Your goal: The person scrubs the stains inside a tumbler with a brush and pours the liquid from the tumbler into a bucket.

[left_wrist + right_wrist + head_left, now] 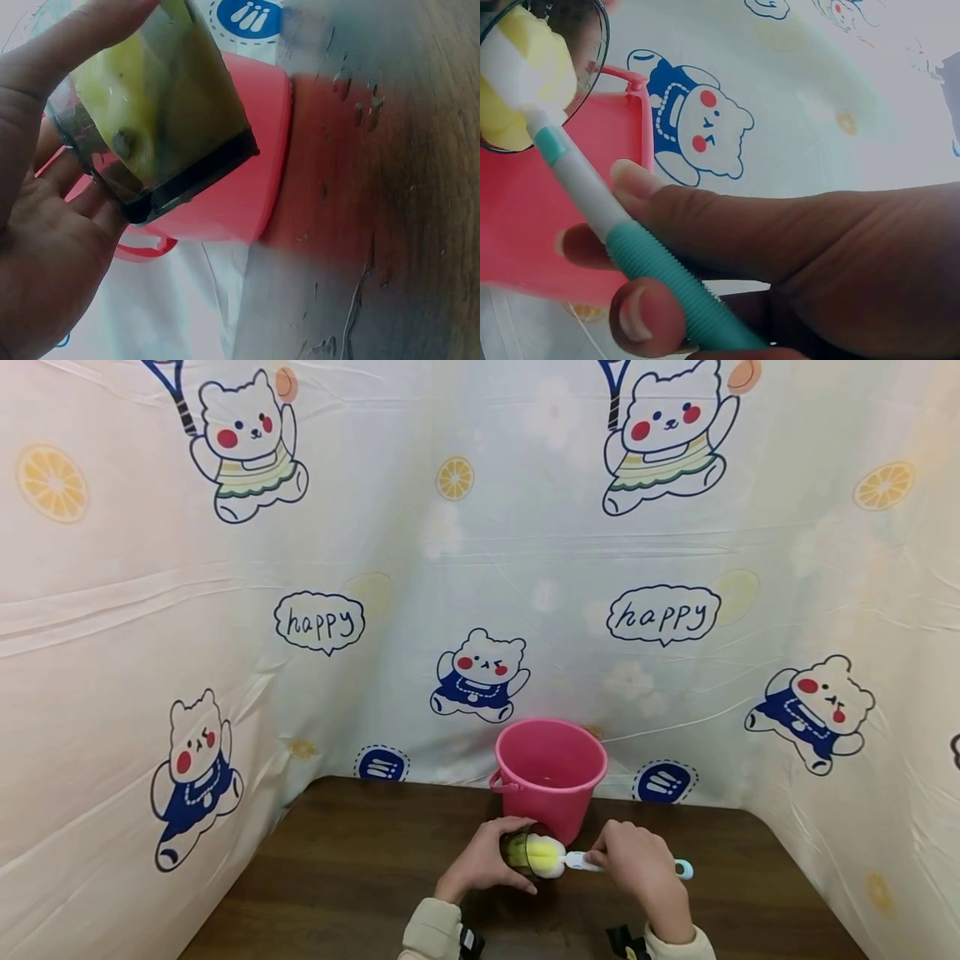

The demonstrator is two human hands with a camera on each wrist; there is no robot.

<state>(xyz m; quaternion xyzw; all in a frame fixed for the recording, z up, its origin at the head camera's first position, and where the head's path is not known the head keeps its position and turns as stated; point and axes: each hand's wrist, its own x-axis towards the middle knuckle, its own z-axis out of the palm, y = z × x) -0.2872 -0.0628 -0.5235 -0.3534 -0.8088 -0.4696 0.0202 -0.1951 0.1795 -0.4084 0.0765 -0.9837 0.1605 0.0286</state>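
Observation:
My left hand (483, 858) holds a dark, see-through cup (514, 852) tipped on its side, its mouth facing right. In the left wrist view, the thumb and fingers curl round the cup (176, 112), and yellow sponge shows through its wall. My right hand (639, 865) grips a bottle brush by its ribbed teal handle (664, 274). The brush's yellow and white sponge head (545, 857) is partly inside the cup's mouth. Beyond the right hand, the light-blue handle end (683, 869) sticks out.
A pink bucket (551, 806) stands just behind the hands, near the table's back edge, its handle hanging at the left. Water drops (360, 112) lie on the dark wooden table (352, 852). Printed cloth (405, 552) hangs behind and along both sides.

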